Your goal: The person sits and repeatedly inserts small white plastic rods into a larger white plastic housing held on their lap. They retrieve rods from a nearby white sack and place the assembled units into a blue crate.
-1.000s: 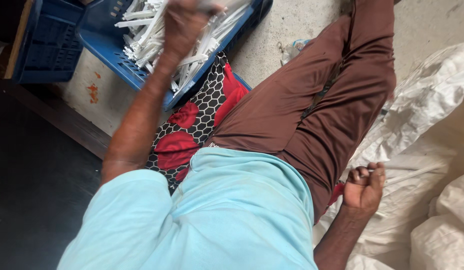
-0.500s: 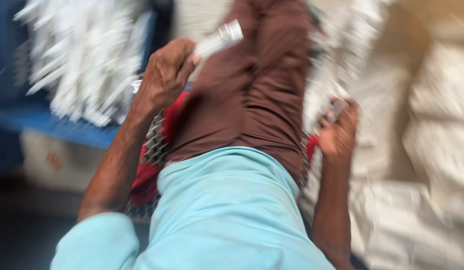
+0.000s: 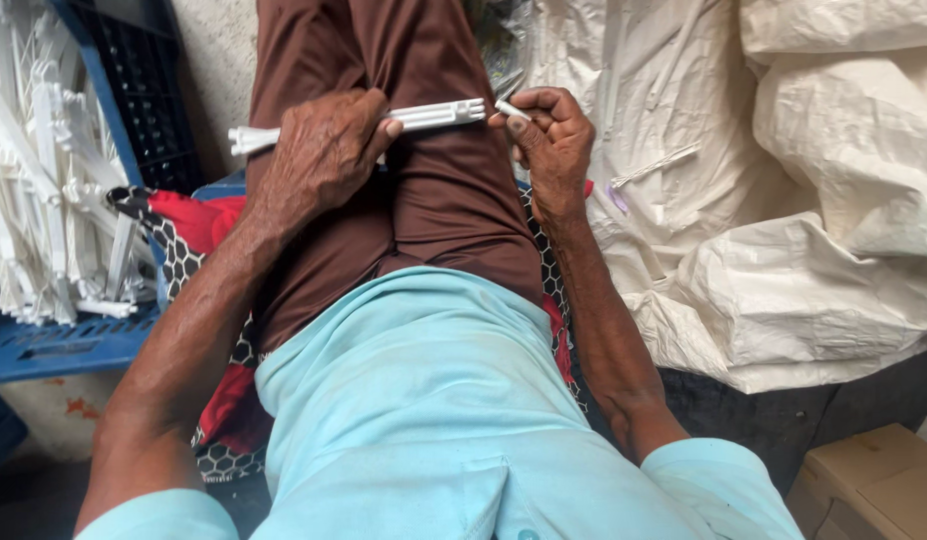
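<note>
Both arms reach forward over the lap. The left hand point(image 3: 319, 160) is curled closed, knuckles up; the right hand point(image 3: 552, 135) pinches with thumb and fingers point(image 3: 519, 124).

A blue crate point(image 3: 59, 345) of white plastic pieces point(image 3: 44, 190), white sacks point(image 3: 834, 200), a cardboard box point(image 3: 874, 485).

Soft, even daylight, fairly bright, no hard shadows. Sharp overall, no motion blur on the hands point(image 3: 329, 150) or the white plastic strip point(image 3: 434, 115). Slightly overexposed on the white sacks point(image 3: 834, 150) at right, folds partly washed out. Dim in bottom-left corner and under the blue crate point(image 3: 64, 345). Mild wide-angle stretch at edges. Light-blue shirt point(image 3: 424, 420) close to lens, a bit soft.
</note>
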